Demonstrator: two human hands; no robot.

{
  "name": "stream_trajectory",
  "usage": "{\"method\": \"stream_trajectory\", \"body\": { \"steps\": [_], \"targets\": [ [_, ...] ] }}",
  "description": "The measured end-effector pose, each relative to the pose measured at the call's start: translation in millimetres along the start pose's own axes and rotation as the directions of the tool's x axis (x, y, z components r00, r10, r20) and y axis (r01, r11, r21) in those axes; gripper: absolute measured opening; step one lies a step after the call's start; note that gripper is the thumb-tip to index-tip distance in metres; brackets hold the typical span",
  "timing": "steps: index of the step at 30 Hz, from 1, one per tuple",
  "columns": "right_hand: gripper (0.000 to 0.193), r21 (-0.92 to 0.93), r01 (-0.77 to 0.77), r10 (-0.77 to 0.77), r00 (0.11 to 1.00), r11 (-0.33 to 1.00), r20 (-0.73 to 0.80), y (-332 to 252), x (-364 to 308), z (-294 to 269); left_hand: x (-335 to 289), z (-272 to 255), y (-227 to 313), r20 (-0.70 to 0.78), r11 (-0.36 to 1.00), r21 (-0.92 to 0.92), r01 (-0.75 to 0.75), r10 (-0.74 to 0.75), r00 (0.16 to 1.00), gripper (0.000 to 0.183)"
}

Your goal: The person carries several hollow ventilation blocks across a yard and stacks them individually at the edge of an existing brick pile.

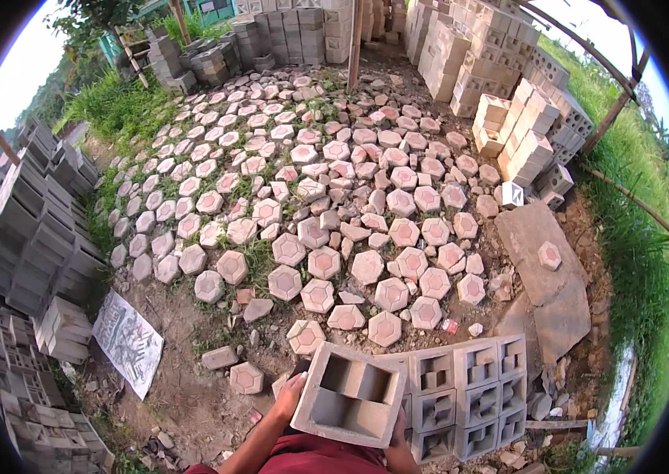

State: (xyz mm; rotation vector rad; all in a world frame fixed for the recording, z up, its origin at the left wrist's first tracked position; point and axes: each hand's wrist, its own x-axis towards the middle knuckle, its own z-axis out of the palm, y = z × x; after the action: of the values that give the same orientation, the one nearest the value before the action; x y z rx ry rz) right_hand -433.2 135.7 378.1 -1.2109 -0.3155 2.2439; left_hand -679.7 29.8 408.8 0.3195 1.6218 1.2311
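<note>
A square grey concrete ventilation block [350, 426], with three openings in its face, is held in front of my body, tilted slightly. My left hand [291, 393] grips its left side, fingers closed around the edge. On the lower right side my right hand [400, 437] presses against the same block; most of its fingers are hidden behind it. Just right of the held block stands a stack of similar ventilation blocks [477, 394], set in rows with their openings facing me. The held block overlaps the stack's left end.
Hexagonal pavers [324, 263] with reddish centres and broken stones cover the ground ahead. More block stacks rise at the left [42, 229], and pale ones at the back right [500, 59]. A printed sheet [129, 340] lies at the left; a flat slab [536, 245] lies at the right. A wooden post [356, 47] stands behind.
</note>
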Motion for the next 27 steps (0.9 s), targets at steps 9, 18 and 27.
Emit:
{"method": "stream_trajectory", "body": {
  "steps": [9,18,27],
  "targets": [
    [0.041,-0.212,0.09,-0.01,0.936,0.973,0.351,-69,31,241,20,-89,141,-0.221,0.971,-0.04,-0.235,0.221,0.95,0.043],
    [0.041,-0.38,0.12,0.077,0.883,0.917,0.464,-88,122,348,76,-141,197,-0.314,0.831,-0.486,-0.269,0.121,0.942,0.04],
    [0.044,-0.483,0.239,0.086,0.825,0.843,0.558,-111,306,488,220,-205,293,-0.459,0.756,-0.479,-0.446,0.217,0.861,0.04]
  ]
}}
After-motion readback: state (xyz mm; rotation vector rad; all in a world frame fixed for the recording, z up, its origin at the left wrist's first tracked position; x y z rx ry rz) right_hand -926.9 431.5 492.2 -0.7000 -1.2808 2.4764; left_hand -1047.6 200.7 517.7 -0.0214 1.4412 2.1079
